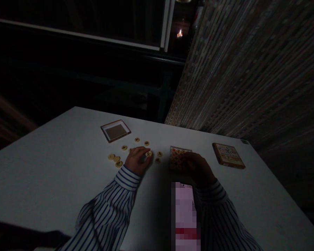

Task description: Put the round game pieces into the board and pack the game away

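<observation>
Several round pale wooden discs with dark marks lie scattered on a white table. My left hand rests among them, its fingers curled and pinching one disc at the fingertips. My right hand lies in shadow over the near edge of a small patterned square board; its fingers are too dark to read. Both arms wear striped shirt sleeves.
An open shallow box tray with a brown rim lies beyond the discs. A square box lid with a printed picture sits at the right. A woven blind hangs close on the right. The room beyond the table is dark, with a small light.
</observation>
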Demonstrator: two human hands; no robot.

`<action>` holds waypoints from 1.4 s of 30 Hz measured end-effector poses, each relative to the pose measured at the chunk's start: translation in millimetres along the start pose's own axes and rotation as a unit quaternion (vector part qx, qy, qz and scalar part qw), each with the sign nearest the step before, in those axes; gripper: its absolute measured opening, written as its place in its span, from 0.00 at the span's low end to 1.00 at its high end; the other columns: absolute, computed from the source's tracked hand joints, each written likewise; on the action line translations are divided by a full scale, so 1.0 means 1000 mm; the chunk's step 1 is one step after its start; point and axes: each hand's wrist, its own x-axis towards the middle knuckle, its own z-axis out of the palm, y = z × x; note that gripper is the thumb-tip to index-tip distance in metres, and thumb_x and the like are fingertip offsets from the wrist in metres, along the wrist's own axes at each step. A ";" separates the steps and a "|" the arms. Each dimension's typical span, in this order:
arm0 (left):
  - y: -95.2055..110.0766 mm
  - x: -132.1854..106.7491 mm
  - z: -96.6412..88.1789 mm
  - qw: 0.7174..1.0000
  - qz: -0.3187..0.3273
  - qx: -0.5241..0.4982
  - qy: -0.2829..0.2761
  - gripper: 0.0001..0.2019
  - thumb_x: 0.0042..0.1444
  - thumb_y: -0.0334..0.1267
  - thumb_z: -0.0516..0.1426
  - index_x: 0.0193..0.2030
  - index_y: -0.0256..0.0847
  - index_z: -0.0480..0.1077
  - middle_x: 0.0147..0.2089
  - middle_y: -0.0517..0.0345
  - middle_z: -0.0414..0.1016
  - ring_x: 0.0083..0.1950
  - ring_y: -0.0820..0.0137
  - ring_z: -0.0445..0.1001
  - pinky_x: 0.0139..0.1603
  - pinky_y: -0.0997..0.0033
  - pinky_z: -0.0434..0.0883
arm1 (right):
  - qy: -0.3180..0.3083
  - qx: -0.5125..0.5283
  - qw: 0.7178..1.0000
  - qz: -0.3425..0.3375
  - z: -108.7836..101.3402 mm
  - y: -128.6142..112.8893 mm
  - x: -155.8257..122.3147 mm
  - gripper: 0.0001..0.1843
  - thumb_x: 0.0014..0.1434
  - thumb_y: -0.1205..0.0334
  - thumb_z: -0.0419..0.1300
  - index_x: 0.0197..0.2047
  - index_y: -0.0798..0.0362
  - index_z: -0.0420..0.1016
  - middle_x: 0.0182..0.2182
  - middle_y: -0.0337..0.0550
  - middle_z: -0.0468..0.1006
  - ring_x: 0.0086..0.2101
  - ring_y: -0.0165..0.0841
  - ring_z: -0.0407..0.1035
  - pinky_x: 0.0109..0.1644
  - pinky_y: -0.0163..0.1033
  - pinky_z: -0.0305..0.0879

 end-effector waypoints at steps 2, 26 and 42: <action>0.004 0.000 0.000 1.000 -0.003 -0.006 -0.006 0.11 0.48 0.37 0.55 0.40 0.38 0.70 0.39 0.51 0.72 0.43 0.66 0.70 0.45 0.63 0.69 | 0.020 -0.014 1.000 0.008 0.001 0.005 -0.005 0.08 0.52 0.62 0.54 0.36 0.52 0.71 0.33 0.46 0.76 0.33 0.35 0.70 0.35 0.39 0.67; 0.057 0.014 0.034 0.901 -0.257 -0.329 -0.119 0.15 0.40 0.35 0.59 0.38 0.36 0.69 0.32 0.55 0.75 0.33 0.70 0.74 0.35 0.70 0.72 | 0.080 -0.028 0.996 0.037 0.002 0.005 -0.023 0.09 0.55 0.63 0.52 0.36 0.52 0.72 0.32 0.46 0.76 0.34 0.34 0.69 0.38 0.39 0.66; 0.069 0.004 0.049 0.882 -0.277 -0.341 -0.172 0.13 0.39 0.31 0.60 0.36 0.36 0.72 0.35 0.53 0.78 0.36 0.66 0.76 0.37 0.67 0.74 | 0.074 -0.073 0.995 0.011 0.006 0.003 -0.024 0.09 0.55 0.66 0.50 0.33 0.54 0.72 0.29 0.46 0.75 0.31 0.34 0.67 0.34 0.38 0.63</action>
